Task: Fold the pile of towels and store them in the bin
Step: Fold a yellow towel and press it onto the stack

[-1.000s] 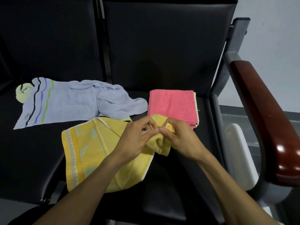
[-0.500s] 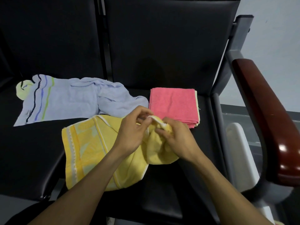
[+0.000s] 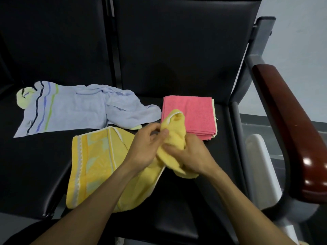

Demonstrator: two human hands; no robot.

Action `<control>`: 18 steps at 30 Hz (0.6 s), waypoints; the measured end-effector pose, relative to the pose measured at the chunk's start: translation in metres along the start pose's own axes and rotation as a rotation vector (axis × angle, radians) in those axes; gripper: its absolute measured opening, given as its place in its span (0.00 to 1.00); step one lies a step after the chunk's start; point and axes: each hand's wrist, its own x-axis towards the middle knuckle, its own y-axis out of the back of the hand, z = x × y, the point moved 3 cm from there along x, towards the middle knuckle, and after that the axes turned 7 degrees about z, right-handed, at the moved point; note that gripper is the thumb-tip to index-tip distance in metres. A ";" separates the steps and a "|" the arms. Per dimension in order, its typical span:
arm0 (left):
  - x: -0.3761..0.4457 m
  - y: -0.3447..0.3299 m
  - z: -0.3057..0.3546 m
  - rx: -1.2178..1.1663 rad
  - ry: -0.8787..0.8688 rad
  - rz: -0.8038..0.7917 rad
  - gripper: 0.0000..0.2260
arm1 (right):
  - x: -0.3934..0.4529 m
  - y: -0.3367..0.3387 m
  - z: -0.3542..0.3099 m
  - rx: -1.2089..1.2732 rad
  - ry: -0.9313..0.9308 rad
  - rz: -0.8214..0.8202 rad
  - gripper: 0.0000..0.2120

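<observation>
Two bare hands work a yellow towel [image 3: 99, 161] on a row of black seats [image 3: 35, 165]: the left hand [image 3: 145, 147] pinches a bunched fold of the cloth between thumb and fingers [image 3: 163, 134], while the right hand [image 3: 192, 156] has its fingers curled round the same gathered end from below, lifting a white-edged corner so that it stands up toward 12 o'clock. The rest of the yellow towel, patterned with pale green and orange bands, lies spread flat toward 8 o'clock of the hands. A light blue towel [image 3: 74, 110] with dark, blue and green stripes lies rumpled at 10 o'clock, partly covering a pale green cloth [image 3: 23, 98]. A folded pink towel [image 3: 192, 114] sits at 1 o'clock on a stack of folded pale cloths, just behind the raised corner. A dark red armrest [image 3: 290, 128] runs along at 3 o'clock. No writing or label can be read on any cloth.
</observation>
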 end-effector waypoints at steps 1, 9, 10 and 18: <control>0.001 0.001 -0.002 0.026 0.003 0.007 0.14 | 0.001 0.004 0.000 -0.021 -0.013 0.109 0.09; -0.004 -0.005 -0.009 0.604 -0.125 -0.139 0.08 | 0.003 0.017 0.008 0.413 -0.246 0.267 0.12; -0.001 -0.003 -0.007 0.545 -0.126 -0.073 0.08 | 0.005 0.016 0.010 0.396 -0.218 0.200 0.17; 0.002 -0.001 0.003 -0.324 0.133 -0.056 0.09 | 0.004 -0.012 0.015 0.212 -0.008 -0.098 0.28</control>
